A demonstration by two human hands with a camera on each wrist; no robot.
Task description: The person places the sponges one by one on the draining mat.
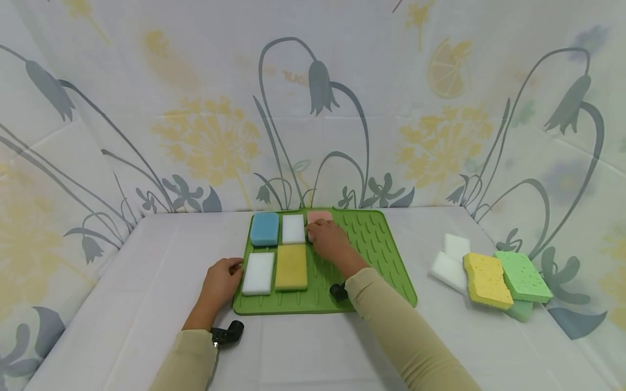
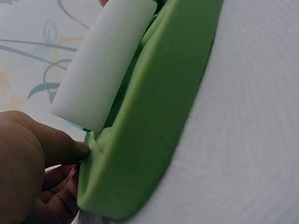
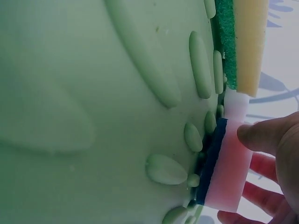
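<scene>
"Head view: where is the pink sponge (image 1: 319, 216)?"

"On the green mat (image 1: 367, 244), far row, just beside a white sponge (image 1: 293, 229); the right hand (image 1: 330, 239) has its grip closed on it."

"And the left hand (image 1: 222, 279)?"

"Grip nearly closed, pinching the mat's left edge (thumb uppermost in the left wrist view)."

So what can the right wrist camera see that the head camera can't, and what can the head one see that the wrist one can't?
Only the right wrist view shows the dark blue layer on the underside of the pink sponge.

Only the head view shows the left hand, the blue sponge, and the light green sponge lying off to the right of the green mat.

Both show that mat, the right hand holding the pink sponge, and a yellow sponge on the mat.
</scene>
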